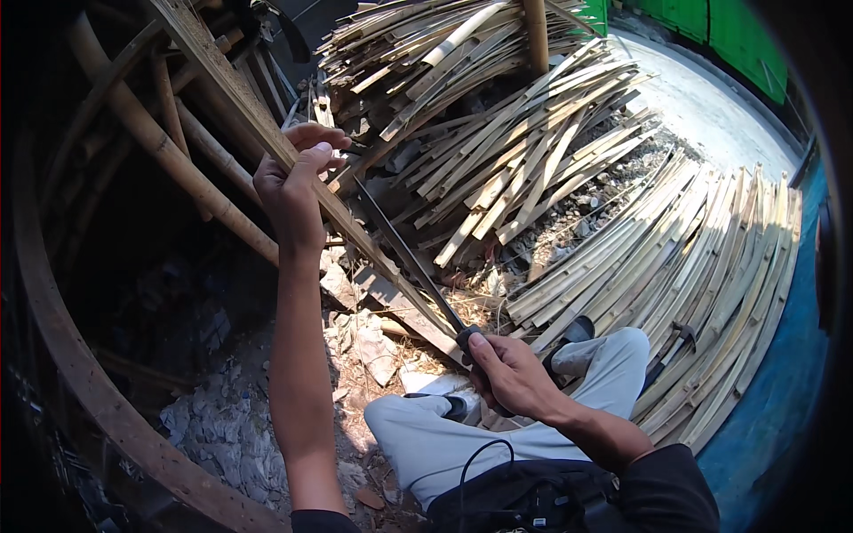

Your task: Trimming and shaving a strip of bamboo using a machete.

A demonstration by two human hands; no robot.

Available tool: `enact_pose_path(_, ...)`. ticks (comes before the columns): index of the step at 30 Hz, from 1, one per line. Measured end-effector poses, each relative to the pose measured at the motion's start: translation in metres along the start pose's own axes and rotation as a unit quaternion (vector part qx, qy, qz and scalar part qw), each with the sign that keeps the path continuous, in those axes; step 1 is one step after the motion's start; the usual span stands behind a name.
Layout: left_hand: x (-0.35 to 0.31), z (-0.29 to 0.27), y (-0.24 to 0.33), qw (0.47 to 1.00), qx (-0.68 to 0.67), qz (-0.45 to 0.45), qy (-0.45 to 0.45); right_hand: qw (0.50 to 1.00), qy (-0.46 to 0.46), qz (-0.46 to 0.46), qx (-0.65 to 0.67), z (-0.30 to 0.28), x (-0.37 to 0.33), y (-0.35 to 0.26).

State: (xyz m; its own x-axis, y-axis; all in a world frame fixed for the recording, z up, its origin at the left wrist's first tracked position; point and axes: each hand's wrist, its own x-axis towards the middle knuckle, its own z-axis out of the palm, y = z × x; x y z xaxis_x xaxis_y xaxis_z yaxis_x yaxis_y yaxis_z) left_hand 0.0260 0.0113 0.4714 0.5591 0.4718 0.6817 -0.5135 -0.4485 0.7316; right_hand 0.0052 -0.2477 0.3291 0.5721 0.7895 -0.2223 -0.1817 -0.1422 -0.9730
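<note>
My left hand (293,182) is raised, fingers wrapped tight round a long bamboo slat (267,124) running from upper left down to my lap; my right hand (511,373) is fisted on the dark handle of a long knife (409,262); the blade lies along the slat's edge, touching it; heaps of split bamboo strips (569,178) ahead and right; thick bamboo poles (169,151) on the left; my grey-trousered knees (462,440) below.

Black pushed-up sleeves (668,484), grey trousers (498,435)
</note>
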Motion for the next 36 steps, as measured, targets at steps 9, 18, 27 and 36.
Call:
enact_pose_path(9, 0.001, 0.034, -0.007, 0.989, -0.028, 0.038, 0.141, 0.993, 0.026, -0.069, -0.089, 0.014, 0.008, 0.020)
enact_pose_path(18, 0.000, 0.029, -0.005, 0.988, 0.013, 0.029, 0.154, 0.998, -0.016, -0.053, 0.013, 0.014, 0.018, -0.030)
enact_pose_path(27, 0.001, 0.027, -0.007, 0.992, 0.011, 0.018, 0.128, 0.999, -0.021, 0.007, 0.037, 0.013, 0.036, -0.028)
enact_pose_path(36, -0.016, 0.012, 0.002, 0.993, -0.077, 0.048, 0.077, 0.998, -0.008, -0.031, -0.053, 0.027, 0.051, 0.016)
